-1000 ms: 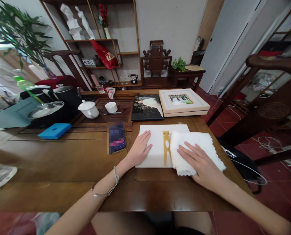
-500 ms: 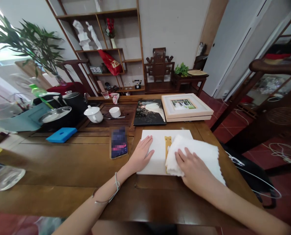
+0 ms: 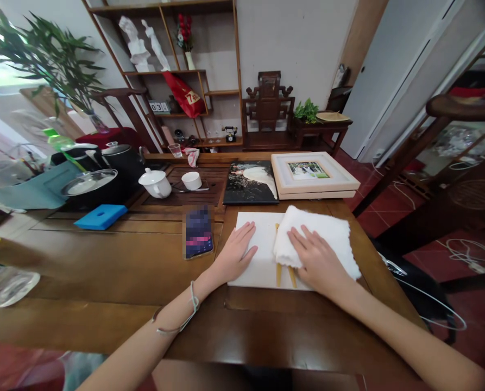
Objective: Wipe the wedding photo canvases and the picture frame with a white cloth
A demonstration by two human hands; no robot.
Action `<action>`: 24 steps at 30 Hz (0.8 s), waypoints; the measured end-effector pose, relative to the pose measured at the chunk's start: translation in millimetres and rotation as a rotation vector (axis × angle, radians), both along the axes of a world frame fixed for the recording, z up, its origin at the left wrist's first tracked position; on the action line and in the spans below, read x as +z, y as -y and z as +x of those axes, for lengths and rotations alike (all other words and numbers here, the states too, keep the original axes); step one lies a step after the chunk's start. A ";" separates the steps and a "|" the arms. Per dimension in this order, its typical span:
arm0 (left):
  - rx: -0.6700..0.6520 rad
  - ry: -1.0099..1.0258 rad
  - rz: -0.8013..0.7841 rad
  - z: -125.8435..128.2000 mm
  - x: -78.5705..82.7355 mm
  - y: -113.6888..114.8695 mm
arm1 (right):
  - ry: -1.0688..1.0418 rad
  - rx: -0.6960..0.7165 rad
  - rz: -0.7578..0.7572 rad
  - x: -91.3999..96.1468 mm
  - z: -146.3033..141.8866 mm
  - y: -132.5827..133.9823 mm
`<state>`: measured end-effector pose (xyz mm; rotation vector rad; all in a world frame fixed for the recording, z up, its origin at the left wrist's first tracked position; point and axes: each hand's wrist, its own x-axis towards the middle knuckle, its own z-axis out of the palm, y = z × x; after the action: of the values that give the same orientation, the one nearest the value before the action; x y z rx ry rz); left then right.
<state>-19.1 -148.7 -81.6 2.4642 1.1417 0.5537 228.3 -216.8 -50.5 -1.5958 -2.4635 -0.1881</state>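
Note:
A white flat board (image 3: pixel 256 233) with a gold stand piece (image 3: pixel 278 274) lies face down on the wooden table (image 3: pixel 104 260). My left hand (image 3: pixel 234 254) rests flat on the board's left part, fingers stretched out. My right hand (image 3: pixel 313 259) lies flat on a white cloth (image 3: pixel 327 231), pressing it onto the board over the upper part of the gold stand.
A phone (image 3: pixel 199 237) lies left of the board. Behind it are a dark photo print (image 3: pixel 251 182) and a framed photo (image 3: pixel 311 172). A teapot (image 3: pixel 156 183), cup (image 3: pixel 191 180), pots (image 3: pixel 89 184) and a blue pad (image 3: pixel 100 216) stand at the left. Cables (image 3: pixel 425 304) hang at the right.
My right hand has slid the cloth left and away from me across the board, so it now covers the top of the gold stand. My left hand has stayed put.

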 end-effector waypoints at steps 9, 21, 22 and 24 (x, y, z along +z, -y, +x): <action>-0.019 0.011 0.019 -0.8 -1.9 -1.6 | -0.026 0.330 -0.084 7.0 -22.7 18.1; -0.023 0.048 0.011 0.4 -6.4 -4.4 | 0.053 0.278 -0.012 6.7 -52.9 49.0; -0.030 0.055 0.007 -0.3 -6.4 -4.8 | 0.056 0.311 -0.026 8.1 -58.1 55.8; -0.036 0.073 -0.011 -1.4 -6.1 -5.8 | 0.058 0.336 -0.057 11.2 -62.1 57.8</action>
<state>-20.5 -142.8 -87.7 2.4293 1.0678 0.6193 166.3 -274.5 -39.3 -1.1848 -2.7561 -0.1143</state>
